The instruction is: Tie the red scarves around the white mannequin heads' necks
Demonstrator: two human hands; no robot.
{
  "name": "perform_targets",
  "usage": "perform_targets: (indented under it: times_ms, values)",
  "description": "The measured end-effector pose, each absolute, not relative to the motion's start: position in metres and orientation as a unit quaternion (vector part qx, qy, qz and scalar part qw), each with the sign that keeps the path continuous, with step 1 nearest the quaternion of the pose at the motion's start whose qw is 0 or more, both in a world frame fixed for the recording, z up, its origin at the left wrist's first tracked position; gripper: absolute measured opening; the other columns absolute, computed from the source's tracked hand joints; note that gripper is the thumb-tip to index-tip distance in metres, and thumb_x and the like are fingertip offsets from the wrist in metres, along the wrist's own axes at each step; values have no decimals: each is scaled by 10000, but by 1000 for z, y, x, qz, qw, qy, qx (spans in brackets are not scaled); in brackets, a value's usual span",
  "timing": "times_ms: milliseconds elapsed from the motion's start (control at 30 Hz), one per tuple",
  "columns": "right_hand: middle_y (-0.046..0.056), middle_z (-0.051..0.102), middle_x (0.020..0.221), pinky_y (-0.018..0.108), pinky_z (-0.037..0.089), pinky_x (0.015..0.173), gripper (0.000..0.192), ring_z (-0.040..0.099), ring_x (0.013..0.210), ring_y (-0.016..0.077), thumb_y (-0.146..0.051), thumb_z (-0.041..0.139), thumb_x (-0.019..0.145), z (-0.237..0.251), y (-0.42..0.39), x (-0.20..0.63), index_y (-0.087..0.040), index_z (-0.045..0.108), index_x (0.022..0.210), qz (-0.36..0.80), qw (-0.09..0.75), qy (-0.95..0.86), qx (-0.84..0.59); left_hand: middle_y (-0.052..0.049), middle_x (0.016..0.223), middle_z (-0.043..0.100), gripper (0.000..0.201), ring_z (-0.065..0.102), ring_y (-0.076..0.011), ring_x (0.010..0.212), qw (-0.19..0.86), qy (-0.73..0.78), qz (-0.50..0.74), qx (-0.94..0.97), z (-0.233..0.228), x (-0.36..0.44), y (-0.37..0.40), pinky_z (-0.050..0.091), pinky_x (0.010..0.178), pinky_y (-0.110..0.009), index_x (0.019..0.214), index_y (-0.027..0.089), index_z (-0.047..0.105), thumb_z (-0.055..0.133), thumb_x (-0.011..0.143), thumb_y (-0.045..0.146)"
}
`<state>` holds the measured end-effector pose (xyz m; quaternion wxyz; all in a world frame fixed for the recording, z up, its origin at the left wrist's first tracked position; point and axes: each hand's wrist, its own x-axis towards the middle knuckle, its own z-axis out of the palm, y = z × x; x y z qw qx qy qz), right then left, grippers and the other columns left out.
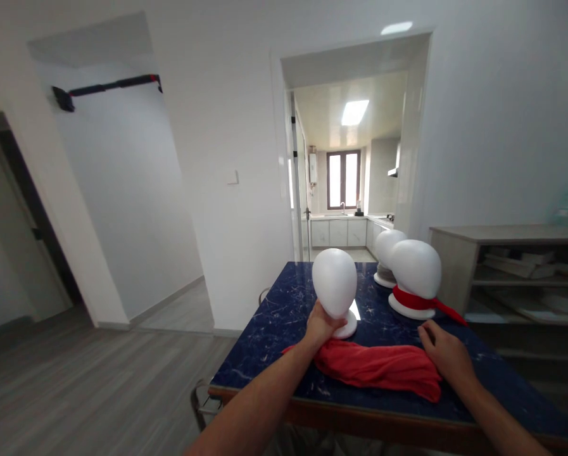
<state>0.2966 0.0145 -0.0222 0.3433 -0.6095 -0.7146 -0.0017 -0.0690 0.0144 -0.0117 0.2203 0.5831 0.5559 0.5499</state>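
My left hand (320, 326) grips the neck of a white foam mannequin head (335, 282) that stands on a dark blue marble table (274, 329). A crumpled red cloth (378, 366) lies on the table in front of it. My right hand (444, 352) rests on the right end of that cloth, fingers spread. To the right stands a second white head (416, 269) with a red scarf (423, 303) tied around its neck. A third white head (387, 248) stands behind it.
A wooden shelf unit (459, 253) with papers stands right of the table. A chair back (263, 294) shows at the table's far left edge. Beyond is a doorway to a kitchen (343, 215); grey wood floor spreads to the left.
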Motion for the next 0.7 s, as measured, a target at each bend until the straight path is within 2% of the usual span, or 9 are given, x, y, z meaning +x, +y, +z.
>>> perform_targets:
  times_ms: [233, 367, 533, 700]
  values:
    - [56, 764, 853, 323, 430, 638, 354, 734, 746, 260, -534, 427, 999, -20, 9, 293, -258, 645, 965, 23, 368, -712, -597, -163, 1361, 700, 830, 693, -309, 1224, 171, 581, 516, 606, -8, -100, 37, 542, 1026, -416, 1391, 216, 511, 939, 705, 402]
    - [49, 761, 860, 339, 452, 653, 366, 740, 759, 271, -570, 422, 992, -19, 6, 289, -269, 631, 991, 42, 349, -713, -606, -195, 1354, 701, 769, 671, -340, 1265, 93, 645, 460, 602, 17, -156, 63, 515, 1044, -421, 1374, 180, 505, 893, 767, 449]
    - [62, 770, 900, 363, 477, 666, 387, 752, 786, 291, -602, 425, 977, -24, 9, 291, -277, 632, 1010, 57, 322, -707, -627, -231, 1392, 685, 787, 651, -371, 1314, 24, 742, 404, 534, 34, -239, 97, 508, 1038, -423, 1414, 160, 470, 852, 817, 504]
    - [85, 779, 925, 391, 517, 686, 416, 754, 788, 306, -636, 451, 959, -31, 9, 293, -279, 650, 1036, 57, 314, -700, -638, -225, 1416, 677, 802, 665, -355, 1302, 45, 749, 427, 504, 26, -287, 136, 515, 1032, -416, 1449, 166, 415, 836, 847, 488]
